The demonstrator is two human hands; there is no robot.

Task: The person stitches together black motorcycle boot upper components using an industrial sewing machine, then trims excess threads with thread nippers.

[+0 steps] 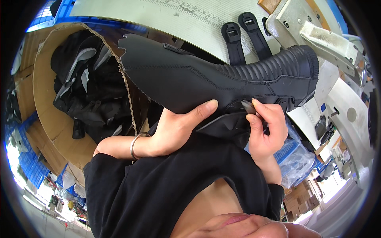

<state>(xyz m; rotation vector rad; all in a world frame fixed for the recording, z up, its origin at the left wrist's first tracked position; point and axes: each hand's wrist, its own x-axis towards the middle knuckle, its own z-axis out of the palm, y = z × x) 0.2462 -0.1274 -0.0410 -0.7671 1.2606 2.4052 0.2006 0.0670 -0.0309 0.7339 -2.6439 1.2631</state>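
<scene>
The left hand (178, 129) holds a long black boot piece (222, 81) from below, its fingers closed around the lower edge and the thumb lying flat on the leather. The right hand (268, 131) pinches a small dark flap (248, 106) on the same edge between thumb and forefinger. The boot piece lies across the lap, its ribbed end beside the sewing machine (317, 35). Two black straps (242, 35) lie on the worktable (166, 16), and a cardboard box (43, 115) of black parts stands at the left.

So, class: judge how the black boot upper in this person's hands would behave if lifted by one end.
The boot upper probably holds its shape: it spans unsupported beyond the left hand. The ribbed part likely flexes. The matte surface seems unlikely to slip from the right hand.
</scene>
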